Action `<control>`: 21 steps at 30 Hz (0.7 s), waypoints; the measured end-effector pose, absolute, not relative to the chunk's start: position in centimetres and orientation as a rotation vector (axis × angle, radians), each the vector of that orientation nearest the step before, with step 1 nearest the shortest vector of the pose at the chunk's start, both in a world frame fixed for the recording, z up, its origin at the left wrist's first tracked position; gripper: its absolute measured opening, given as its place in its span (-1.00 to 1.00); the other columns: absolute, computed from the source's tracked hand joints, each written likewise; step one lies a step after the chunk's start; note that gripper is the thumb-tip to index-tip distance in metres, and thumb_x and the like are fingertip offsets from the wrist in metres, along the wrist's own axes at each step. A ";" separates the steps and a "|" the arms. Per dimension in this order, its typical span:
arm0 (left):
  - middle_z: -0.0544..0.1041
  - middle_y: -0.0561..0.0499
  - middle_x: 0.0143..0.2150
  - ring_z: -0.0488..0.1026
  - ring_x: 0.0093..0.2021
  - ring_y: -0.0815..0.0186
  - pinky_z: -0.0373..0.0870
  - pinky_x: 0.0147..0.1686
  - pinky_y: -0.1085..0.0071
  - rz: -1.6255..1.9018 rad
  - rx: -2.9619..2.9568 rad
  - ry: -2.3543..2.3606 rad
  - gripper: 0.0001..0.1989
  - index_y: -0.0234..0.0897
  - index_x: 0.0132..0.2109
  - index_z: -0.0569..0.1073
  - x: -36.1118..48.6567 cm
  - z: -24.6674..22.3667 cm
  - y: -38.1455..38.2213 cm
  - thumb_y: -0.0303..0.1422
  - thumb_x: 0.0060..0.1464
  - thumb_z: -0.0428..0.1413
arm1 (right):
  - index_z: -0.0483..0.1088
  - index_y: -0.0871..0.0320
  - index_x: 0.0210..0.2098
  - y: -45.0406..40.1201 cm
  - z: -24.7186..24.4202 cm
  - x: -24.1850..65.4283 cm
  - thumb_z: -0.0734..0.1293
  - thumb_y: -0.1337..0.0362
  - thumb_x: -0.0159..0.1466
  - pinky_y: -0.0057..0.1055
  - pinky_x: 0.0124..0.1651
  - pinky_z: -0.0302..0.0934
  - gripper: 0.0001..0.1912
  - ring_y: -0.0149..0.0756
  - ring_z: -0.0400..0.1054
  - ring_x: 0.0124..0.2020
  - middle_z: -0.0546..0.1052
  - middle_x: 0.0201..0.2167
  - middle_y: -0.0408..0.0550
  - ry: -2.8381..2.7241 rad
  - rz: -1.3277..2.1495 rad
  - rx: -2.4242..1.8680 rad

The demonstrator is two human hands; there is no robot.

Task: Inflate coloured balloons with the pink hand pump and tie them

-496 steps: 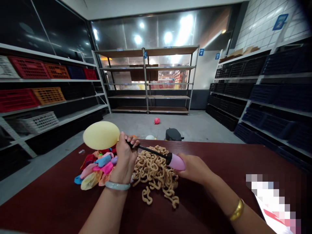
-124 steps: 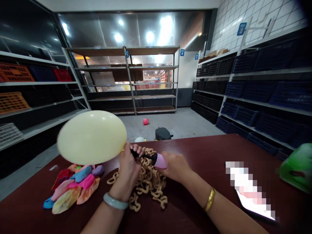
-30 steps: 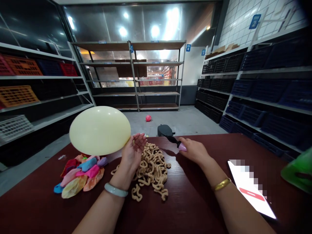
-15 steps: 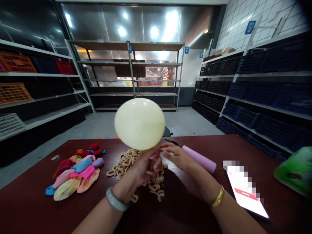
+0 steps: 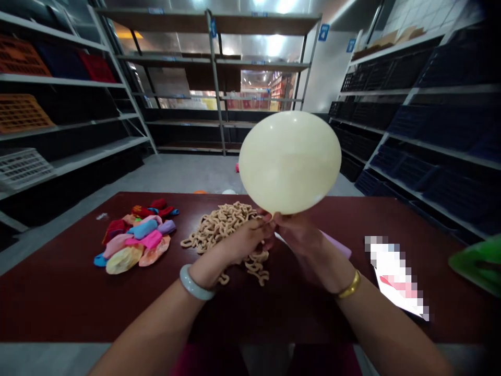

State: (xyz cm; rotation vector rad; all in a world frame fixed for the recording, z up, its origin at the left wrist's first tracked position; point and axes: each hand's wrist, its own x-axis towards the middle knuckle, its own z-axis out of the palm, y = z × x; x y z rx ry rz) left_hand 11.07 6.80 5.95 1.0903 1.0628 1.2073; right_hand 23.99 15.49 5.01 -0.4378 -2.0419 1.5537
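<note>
A pale yellow inflated balloon [image 5: 289, 162] stands above my hands, its neck pointing down toward me. My left hand [image 5: 252, 237] is closed at the neck, fingers bent. My right hand [image 5: 299, 235] pinches the neck from the other side, close against the left fingertips. Just what each fingertip presses on is partly hidden by the hands. Behind and beneath my left hand lies a heap of tan, curly, looped pieces [image 5: 223, 224]. A pinkish-purple cylinder [image 5: 336, 244] lies partly hidden behind my right hand.
On the dark red table [image 5: 70, 308], a pile of limp colourful pieces [image 5: 144, 232] lies left. To the right are a phone [image 5: 393, 292] with a lit screen and a green package [image 5: 479, 266]. Shelves [image 5: 266, 23] stand behind; crates [image 5: 23, 112] fill the side racks.
The balloon has moved right and looks larger in view. My right hand, with fingers stretched before, has closed at its neck. The view has tilted down.
</note>
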 end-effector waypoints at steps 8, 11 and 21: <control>0.33 0.03 -0.53 0.18 -0.58 0.46 -0.02 -0.68 0.58 1.320 1.063 0.919 -0.68 -0.32 -0.41 0.40 10.7 6.0 7.5 -0.13 0.13 0.08 | 0.41 0.12 -0.31 16.4 4.4 23.7 0.36 -0.01 0.17 -0.29 -0.31 0.36 -0.69 -0.34 0.37 -0.48 0.47 -0.45 -0.16 -1.483 1.992 -0.167; 0.35 0.05 -0.52 0.18 -0.58 0.49 0.02 -0.66 0.58 1.320 1.129 1.025 -0.71 -0.33 -0.43 0.45 10.5 5.8 7.8 -0.17 0.09 0.15 | 0.44 0.10 -0.36 16.5 4.5 23.6 0.41 0.07 0.15 -0.34 -0.32 0.33 -0.77 -0.37 0.35 -0.46 0.47 -0.40 -0.17 -1.386 1.990 -0.133; 0.56 -0.07 -0.26 0.46 -0.24 0.23 0.35 -0.21 0.32 1.511 1.502 1.265 -0.93 -0.21 -0.37 0.62 10.0 5.6 8.4 -0.34 -0.08 0.28 | 0.47 0.08 -0.37 16.0 5.1 23.7 0.48 0.18 0.05 -0.35 -0.14 0.27 -0.81 -0.33 0.37 -0.24 0.51 -0.36 -0.16 -1.328 1.918 -0.258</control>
